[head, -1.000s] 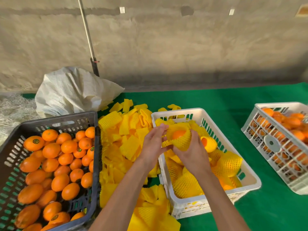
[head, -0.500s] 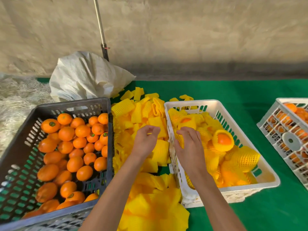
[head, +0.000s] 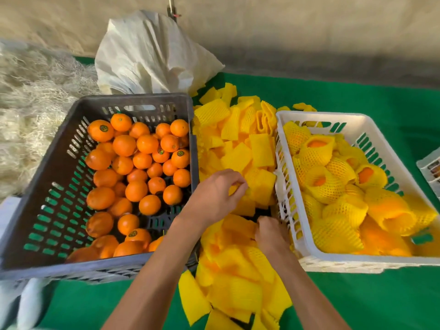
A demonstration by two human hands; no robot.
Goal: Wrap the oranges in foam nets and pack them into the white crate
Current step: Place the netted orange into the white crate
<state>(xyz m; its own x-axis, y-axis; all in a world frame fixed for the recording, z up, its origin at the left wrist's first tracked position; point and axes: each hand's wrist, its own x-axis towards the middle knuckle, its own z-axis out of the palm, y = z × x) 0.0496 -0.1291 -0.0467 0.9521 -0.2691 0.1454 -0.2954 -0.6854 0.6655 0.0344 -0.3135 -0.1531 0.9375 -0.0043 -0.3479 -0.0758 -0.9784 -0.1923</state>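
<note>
**Hands in the foam nets**

Wrapped oranges packed in white crate, right of loose foam nets. Left hand curled, pinching a net; right hand buried in pile, grip unclear. Bare oranges in grey crate, far left.

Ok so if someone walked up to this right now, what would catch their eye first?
Probably the dark crate on the left, heaped with bare oranges, and the white crate on the right, full of netted oranges. Between them lies a bright pile of yellow foam nets on the green table, with both hands reaching into it.
</note>
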